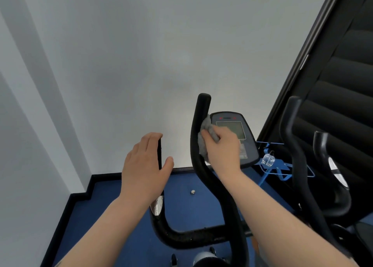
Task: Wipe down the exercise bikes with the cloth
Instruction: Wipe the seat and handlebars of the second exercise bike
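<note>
Nearest the camera, two bare forearms reach forward over the black handlebar frame [193, 238] of an exercise bike, whose crossbar runs low across the view above a blue floor [113, 202]. The left hand [144, 166] wraps the upright left grip [159, 155] – fingers curled over its far side, thumb on the near side – so only a thin black strip of the grip shows between them, with a shiny metal patch [157, 205] on the bar just below the wrist. A small metal piece [193, 192] lies on the floor between the two bars.

Further on, the right hand [222, 147] clutches a grey cloth [205, 137], bunched under the curled fingers and pressed against the inner side of the tall right handlebar [198, 129]. The cloth sits right where that bar passes the left edge of the grey console [249, 143]; the hand hides part of the console's screen.

To the right stand the black handlebars of a second bike [296, 166], and between the two machines a blue wire holder [280, 166] carries a small clear bottle [268, 159] with a dark cap. Behind everything rises a plain pale wall [141, 55] – with a black slatted panel [343, 85] slanting down the right side
</note>
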Demonstrator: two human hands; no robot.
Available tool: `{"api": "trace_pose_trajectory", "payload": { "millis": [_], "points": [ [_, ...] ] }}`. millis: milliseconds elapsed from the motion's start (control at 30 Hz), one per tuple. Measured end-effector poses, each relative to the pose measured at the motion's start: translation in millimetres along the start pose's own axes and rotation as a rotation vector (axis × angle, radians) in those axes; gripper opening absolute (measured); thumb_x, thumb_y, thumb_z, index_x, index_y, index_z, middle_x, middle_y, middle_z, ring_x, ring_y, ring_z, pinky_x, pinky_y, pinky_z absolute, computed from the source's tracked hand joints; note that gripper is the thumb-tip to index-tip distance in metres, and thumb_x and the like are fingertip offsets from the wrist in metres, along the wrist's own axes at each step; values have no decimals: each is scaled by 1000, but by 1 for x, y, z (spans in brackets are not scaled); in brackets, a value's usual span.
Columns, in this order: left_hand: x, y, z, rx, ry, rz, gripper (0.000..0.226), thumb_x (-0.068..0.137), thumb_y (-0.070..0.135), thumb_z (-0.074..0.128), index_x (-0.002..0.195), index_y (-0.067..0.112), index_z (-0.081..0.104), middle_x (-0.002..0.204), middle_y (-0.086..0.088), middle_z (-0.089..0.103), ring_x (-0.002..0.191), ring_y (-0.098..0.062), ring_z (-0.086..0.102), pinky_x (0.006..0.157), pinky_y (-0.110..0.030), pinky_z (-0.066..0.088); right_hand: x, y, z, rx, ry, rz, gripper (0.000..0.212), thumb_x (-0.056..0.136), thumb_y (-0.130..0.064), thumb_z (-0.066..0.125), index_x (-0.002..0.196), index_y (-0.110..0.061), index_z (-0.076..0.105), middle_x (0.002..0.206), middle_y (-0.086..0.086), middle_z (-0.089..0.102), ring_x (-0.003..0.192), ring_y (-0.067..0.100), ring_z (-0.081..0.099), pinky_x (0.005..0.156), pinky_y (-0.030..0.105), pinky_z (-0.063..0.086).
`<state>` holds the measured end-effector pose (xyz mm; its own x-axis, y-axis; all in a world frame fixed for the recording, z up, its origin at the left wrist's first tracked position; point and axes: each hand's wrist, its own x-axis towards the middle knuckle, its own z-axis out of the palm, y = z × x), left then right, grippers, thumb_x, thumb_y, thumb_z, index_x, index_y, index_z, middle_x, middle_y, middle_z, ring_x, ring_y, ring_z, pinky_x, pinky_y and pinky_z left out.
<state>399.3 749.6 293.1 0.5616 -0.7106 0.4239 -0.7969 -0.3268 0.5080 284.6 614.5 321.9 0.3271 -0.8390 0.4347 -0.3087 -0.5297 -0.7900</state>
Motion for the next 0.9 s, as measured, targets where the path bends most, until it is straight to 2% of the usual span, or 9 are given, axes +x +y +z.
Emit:
{"api": "trace_pose_trajectory", "payload": {
  "millis": [133, 167, 233, 333, 400, 500, 667, 800, 900],
  "points": [
    [0, 1, 3, -11, 8, -4, 52, 86, 36, 49, 135, 23, 36, 138, 8, 41, 114, -16, 47, 94, -29, 34, -8, 31, -38, -171, -467, 224, 34, 86, -12, 53, 53, -5, 47, 50, 10, 43, 48, 16, 39, 48, 24, 36],
    [0, 1, 3, -11, 6, -6, 52, 87, 35, 50, 136, 23, 36, 139, 8, 40, 115, -17, 47, 95, -30, 34, -10, 33, -47, -181, -475, 238, 31, 86, -13, 56, 56, -7, 54, 52, 12, 48, 50, 17, 44, 49, 26, 41],
    [1, -1, 1, -6, 5, -8, 53, 88, 35, 52, 137, 24, 35, 141, 8, 40, 118, -17, 46, 99, -31, 34, -8, 22, -58, -147, -296, 127, 18, 85, -17, 63, 68, -14, 69, 65, 8, 66, 62, 12, 57, 62, 31, 52],
    [0, -2, 1, 0, 5, 5, 53, 88, 34, 53, 137, 23, 37, 141, 8, 41, 117, -18, 47, 98, -31, 34, 10, -20, -58, -132, 4, -213, 12, 86, -17, 66, 96, -17, 74, 95, -3, 64, 81, 0, 55, 78, 10, 43],
    [0, -1, 1, -8, 2, 2, 53, 87, 33, 54, 137, 23, 37, 139, 8, 41, 115, -18, 47, 95, -29, 34, 27, -42, -49, -277, 81, -494, 21, 88, -19, 64, 108, -20, 71, 106, -3, 59, 89, 6, 55, 72, 19, 46],
    [0, -1, 0, -15, 4, 2, 52, 88, 34, 54, 136, 23, 37, 139, 8, 42, 115, -18, 47, 94, -30, 34, 47, -38, -23, -594, 66, -807, 21, 82, -11, 69, 103, -16, 71, 103, 5, 63, 88, 23, 56, 48, 29, 48],
    [2, -3, -1, -11, -6, 14, 53, 87, 36, 50, 137, 24, 37, 141, 8, 41, 119, -19, 46, 99, -33, 35, 46, -15, -2, -697, -18, -844, 23, 79, -8, 61, 101, -12, 66, 114, 2, 42, 95, 24, 38, 45, 31, 47],
    [2, -4, -2, -12, -3, 12, 54, 86, 36, 50, 137, 23, 38, 141, 7, 42, 119, -20, 47, 99, -35, 36, 23, -4, -9, -576, -219, -754, 39, 89, -40, 53, 113, -11, 64, 117, 9, 51, 99, 25, 46, 58, 30, 48],
    [1, -2, -2, -13, -8, 6, 53, 87, 33, 52, 137, 23, 37, 141, 8, 41, 119, -20, 46, 100, -34, 35, 18, -3, -9, -512, -186, -699, 32, 91, -33, 51, 110, -13, 66, 115, 11, 52, 100, 26, 48, 58, 37, 52]
  ]
}}
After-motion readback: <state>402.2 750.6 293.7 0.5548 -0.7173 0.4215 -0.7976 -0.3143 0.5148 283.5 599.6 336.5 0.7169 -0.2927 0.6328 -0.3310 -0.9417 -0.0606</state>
